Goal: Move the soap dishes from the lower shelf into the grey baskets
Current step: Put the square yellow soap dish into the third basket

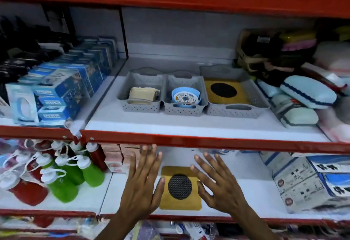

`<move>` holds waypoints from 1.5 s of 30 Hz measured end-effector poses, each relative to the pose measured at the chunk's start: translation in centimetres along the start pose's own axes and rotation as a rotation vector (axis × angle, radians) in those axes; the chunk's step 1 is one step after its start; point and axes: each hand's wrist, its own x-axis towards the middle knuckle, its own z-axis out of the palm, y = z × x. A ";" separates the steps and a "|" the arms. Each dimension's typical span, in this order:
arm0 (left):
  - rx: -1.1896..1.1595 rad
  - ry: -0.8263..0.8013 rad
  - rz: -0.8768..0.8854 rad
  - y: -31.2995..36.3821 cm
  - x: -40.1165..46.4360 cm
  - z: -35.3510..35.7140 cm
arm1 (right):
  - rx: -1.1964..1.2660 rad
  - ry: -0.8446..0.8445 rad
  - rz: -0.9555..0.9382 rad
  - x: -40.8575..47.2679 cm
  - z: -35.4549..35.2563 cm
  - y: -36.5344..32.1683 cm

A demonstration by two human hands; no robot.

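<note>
The left hand (141, 181) reaches in over the lower shelf (246, 188) with its palm down and fingers spread wide apart, gripping nothing; its thumb lies just at the left edge of a soap dish (180, 188). The right hand (217, 181) mirrors it on the other side, also flat and open with fingers fanned out, thumb at the dish's right edge. Whether either thumb actually touches the dish cannot be told. The dish lies flat on the white shelf between the two hands, a yellowish square with rounded corners and a round black perforated centre. On the upper shelf (189, 124) stand three grey baskets side by side. The left basket (140, 105) holds a stack of beige dishes (142, 93), the middle basket (182, 108) holds blue round dishes (185, 97) with a patterned face, and the larger right basket (236, 110) holds a yellow dish (224, 90) of the same kind as the one below. Green and red bottles (72, 175) crowd the lower shelf to the left.
</note>
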 end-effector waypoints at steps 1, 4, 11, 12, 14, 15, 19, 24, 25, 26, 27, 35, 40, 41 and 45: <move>-0.030 -0.050 -0.005 0.1 -1.2 1.2 | 0.034 -0.075 0.050 -1.6 1.1 0.0; -0.153 -0.236 -0.133 -0.2 -4.3 5.0 | 0.135 -0.302 0.316 -5.5 4.3 -0.2; -0.329 -0.585 -0.535 -1.4 -6.3 11.7 | 0.405 -0.563 1.053 -7.1 9.1 -1.7; -0.327 -0.629 -0.589 -1.5 -6.0 12.3 | 0.406 -0.589 1.092 -7.0 9.6 -1.8; -0.343 -0.656 -0.693 -1.4 -5.3 13.1 | 0.383 -0.643 1.130 -6.7 10.5 -1.9; -0.355 -0.651 -0.749 -1.3 -5.0 13.5 | 0.386 -0.654 1.149 -6.6 10.8 -2.0; -0.346 -0.577 -0.923 -1.5 -3.9 14.2 | 0.416 -0.556 1.329 -5.6 11.2 -2.0; -0.414 -0.537 -1.051 -2.1 -3.6 13.9 | 0.451 -0.399 1.477 -5.9 10.6 -1.3; -0.434 -0.504 -1.066 -2.3 -3.9 13.9 | 0.479 -0.328 1.497 -5.9 10.3 -1.3; -0.461 -0.461 -1.084 -2.4 -4.2 13.6 | 0.521 -0.274 1.516 -5.9 9.8 -1.3; -0.494 -0.413 -1.096 -2.5 -4.5 13.2 | 0.577 -0.240 1.525 -5.9 9.3 -1.4; -0.703 -0.027 -0.947 -0.2 -4.0 5.7 | 0.813 -0.010 1.360 -4.1 2.9 -2.0; -0.880 0.205 -0.798 1.6 0.7 -1.5 | 0.943 0.210 1.235 0.2 -3.0 -1.6; -0.910 0.239 -0.769 2.0 1.8 -2.7 | 0.981 0.254 1.212 1.2 -4.1 -1.5; -1.040 0.369 -0.720 2.9 6.7 -6.2 | 1.078 0.399 1.117 5.4 -7.6 -0.2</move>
